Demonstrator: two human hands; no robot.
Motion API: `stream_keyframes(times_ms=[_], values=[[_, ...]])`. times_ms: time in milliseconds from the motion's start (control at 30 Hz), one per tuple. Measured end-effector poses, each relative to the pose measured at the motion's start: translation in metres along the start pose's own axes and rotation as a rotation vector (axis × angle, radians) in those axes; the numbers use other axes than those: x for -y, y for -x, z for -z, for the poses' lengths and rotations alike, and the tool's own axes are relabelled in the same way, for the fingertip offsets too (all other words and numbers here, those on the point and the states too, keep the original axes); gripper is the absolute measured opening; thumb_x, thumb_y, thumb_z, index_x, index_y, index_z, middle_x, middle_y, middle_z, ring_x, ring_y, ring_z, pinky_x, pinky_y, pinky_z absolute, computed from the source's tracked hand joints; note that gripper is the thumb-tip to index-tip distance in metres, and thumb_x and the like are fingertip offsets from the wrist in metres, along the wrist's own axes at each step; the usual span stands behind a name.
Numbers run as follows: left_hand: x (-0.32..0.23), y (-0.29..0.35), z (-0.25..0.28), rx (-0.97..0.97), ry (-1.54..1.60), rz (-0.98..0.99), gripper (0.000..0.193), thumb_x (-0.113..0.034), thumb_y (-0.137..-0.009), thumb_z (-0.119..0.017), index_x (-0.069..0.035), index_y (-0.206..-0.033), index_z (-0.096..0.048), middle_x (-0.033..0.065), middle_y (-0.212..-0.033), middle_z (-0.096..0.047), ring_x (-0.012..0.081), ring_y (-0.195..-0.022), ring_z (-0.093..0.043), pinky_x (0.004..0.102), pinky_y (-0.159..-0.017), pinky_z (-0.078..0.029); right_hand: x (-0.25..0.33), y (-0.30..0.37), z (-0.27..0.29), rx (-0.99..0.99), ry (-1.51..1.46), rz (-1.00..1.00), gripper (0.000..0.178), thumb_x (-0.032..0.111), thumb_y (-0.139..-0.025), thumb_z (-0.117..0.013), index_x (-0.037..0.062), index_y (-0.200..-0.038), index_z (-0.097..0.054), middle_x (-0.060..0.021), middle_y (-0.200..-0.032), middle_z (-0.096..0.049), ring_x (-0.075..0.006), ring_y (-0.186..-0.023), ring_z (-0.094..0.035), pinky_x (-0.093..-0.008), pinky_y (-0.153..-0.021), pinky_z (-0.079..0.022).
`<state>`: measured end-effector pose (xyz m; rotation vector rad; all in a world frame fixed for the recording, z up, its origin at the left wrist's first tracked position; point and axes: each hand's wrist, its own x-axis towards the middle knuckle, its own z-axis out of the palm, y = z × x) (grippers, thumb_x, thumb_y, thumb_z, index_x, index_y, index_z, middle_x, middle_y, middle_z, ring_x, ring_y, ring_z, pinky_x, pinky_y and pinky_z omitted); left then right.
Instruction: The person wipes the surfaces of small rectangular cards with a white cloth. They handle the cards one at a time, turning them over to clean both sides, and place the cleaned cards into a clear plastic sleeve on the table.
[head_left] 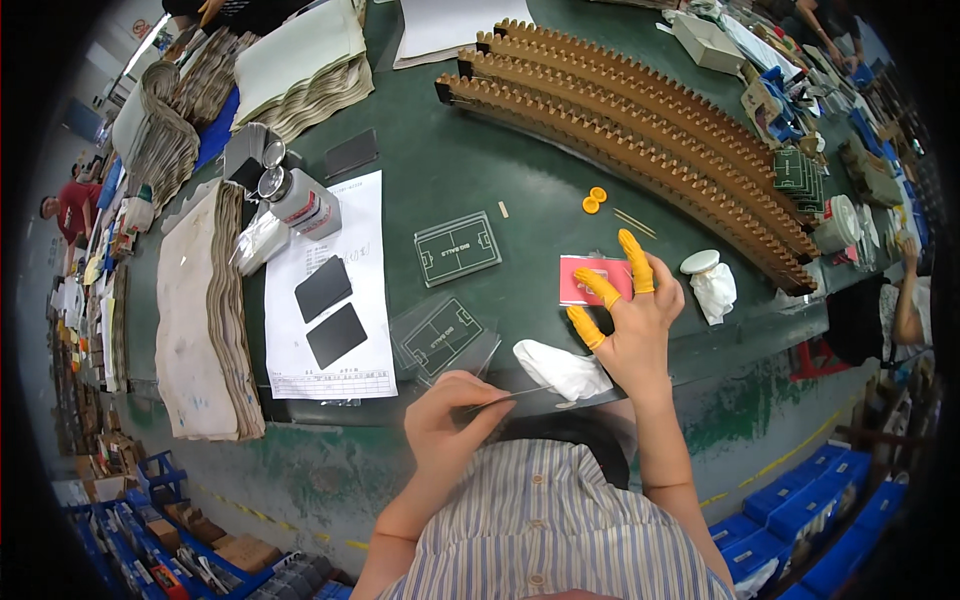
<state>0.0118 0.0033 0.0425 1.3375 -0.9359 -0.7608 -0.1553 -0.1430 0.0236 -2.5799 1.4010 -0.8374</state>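
Note:
My left hand (443, 425) is at the table's near edge, thumb and fingers pinching a thin flat plate (520, 393) seen almost edge-on. Yellow finger cots cover three fingertips of my right hand (638, 335), which is open. Its spread fingers are over a red card (573, 290) with a pale piece on it; whether they touch it I cannot tell. Between my hands lies a crumpled white cloth (565, 372). Beyond my left hand, a dark green plate with white line markings (445, 335) lies on clear film, and a stack of similar plates (457, 250) sits farther back.
Long slotted wooden racks (620, 130) curve across the right. On the left are a paper sheet (375, 300) with two dark plates (338, 337), metal bottles (305, 205) and paper stacks (195, 320). Yellow finger cots (594, 200), thin sticks (635, 222) and a wrapped white pad (712, 290) lie near my right hand.

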Motion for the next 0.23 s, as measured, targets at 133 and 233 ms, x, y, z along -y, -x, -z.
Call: stream_keyframes(times_ms=[133,233], values=[[0.0021,-0.0021,0.0006,0.004,-0.027,-0.032,0.016,0.008,-0.067,-0.073,-0.001,-0.079,-0.067,0.0058,-0.079,-0.066,0.018,-0.075,-0.059,0.0301,-0.075,-0.044,0.001,-0.0002,-0.002,0.013,0.015,0.009,0.036,0.037,-0.073,-0.07,0.0148,-0.101,-0.07,-0.0119,-0.135,-0.047,-0.0315,-0.124,-0.034,-0.0451,-0.101,-0.019],[0.0053,-0.0041,0.0023,0.039,-0.099,-0.143,0.02,0.013,-0.067,-0.069,-0.004,-0.078,-0.064,0.0093,-0.083,-0.067,0.0195,-0.077,-0.059,0.0325,-0.079,-0.043,0.0022,-0.0005,-0.003,0.027,0.017,0.014,0.036,0.037,-0.073,-0.07,0.0142,-0.101,-0.07,-0.0123,-0.135,-0.047,-0.0313,-0.124,-0.034,-0.0454,-0.101,-0.019]])
